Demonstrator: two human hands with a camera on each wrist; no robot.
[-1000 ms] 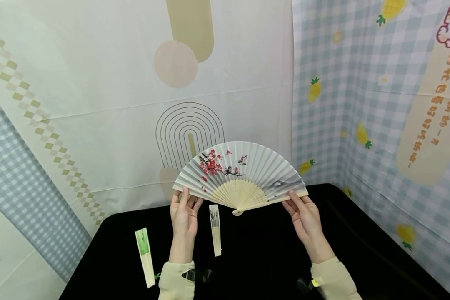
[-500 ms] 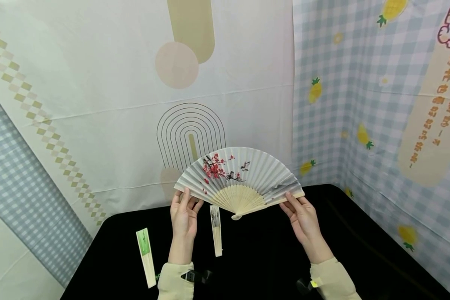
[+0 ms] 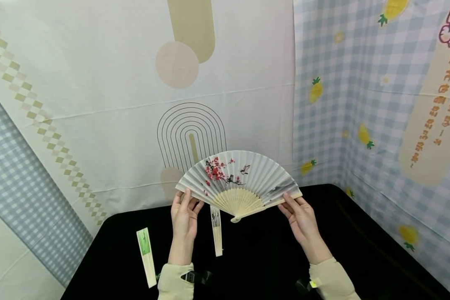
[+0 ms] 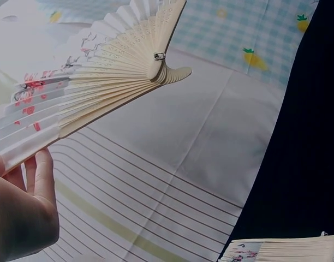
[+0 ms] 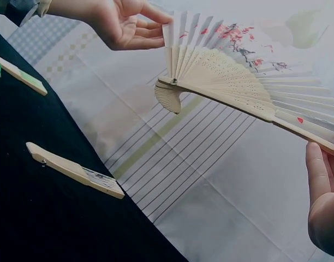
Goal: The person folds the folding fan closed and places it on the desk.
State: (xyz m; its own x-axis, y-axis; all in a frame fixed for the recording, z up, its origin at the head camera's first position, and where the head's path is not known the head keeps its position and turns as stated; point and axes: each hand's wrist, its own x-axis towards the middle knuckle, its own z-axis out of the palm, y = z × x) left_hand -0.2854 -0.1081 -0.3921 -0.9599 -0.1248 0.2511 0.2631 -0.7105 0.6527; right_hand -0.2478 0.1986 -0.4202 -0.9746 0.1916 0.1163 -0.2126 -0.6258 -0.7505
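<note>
Spread wide between both hands is a white folding fan (image 3: 243, 179), painted with red blossoms and birds, its pale slats meeting at a pivot that points down. My left hand (image 3: 184, 218) pinches the outer slat at its left end, thumb in front. At the opposite end my right hand (image 3: 301, 216) pinches the other outer slat. In the left wrist view the fan's ribs (image 4: 118, 82) and metal pivot show up close. The right wrist view has the fan (image 5: 227, 82) held up off the table, with the fingers of both hands at its ends.
A closed fan with a grey print (image 3: 216, 235) lies on the black table (image 3: 262, 266), partly behind the spread fan. Left of my left wrist lies a closed green-printed fan (image 3: 146, 256). Patterned cloth (image 3: 247, 104) hangs behind the table.
Both hands still hold the fan spread. It has come down a little, and my right hand has shifted slightly left, narrowing the spread a bit. The closed fans have stayed put.
</note>
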